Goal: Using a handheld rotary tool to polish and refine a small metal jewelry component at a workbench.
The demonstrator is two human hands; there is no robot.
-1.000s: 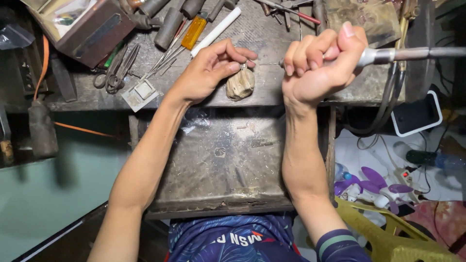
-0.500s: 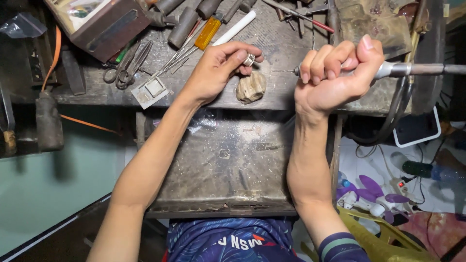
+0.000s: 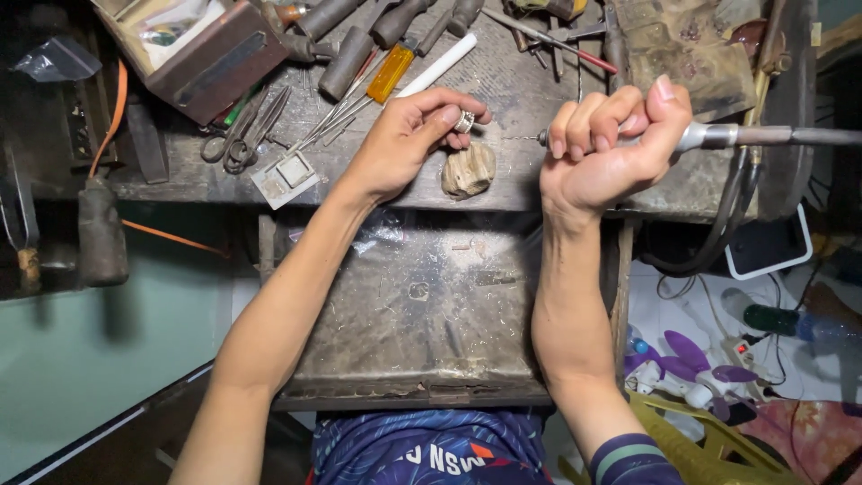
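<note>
Metal drawer tray (image 3: 422,314), pulled out below the tabletop's near edge. Pale wooden peg (image 3: 468,170) at the near edge of the tabletop (image 3: 530,90). Left hand (image 3: 409,139): fingers pinching a small silver ring (image 3: 463,121) just above the peg. Right hand (image 3: 611,148): fingers wrapped around a rotary handpiece (image 3: 718,136), its thin bit aimed at the ring. White square packet (image 3: 287,175) left of the hand. Brown open box (image 3: 193,45), far left corner.

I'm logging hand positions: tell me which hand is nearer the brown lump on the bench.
Left. The left hand, holding a ring, sits just above the lump; the right hand grips the rotary handpiece further right.
</note>
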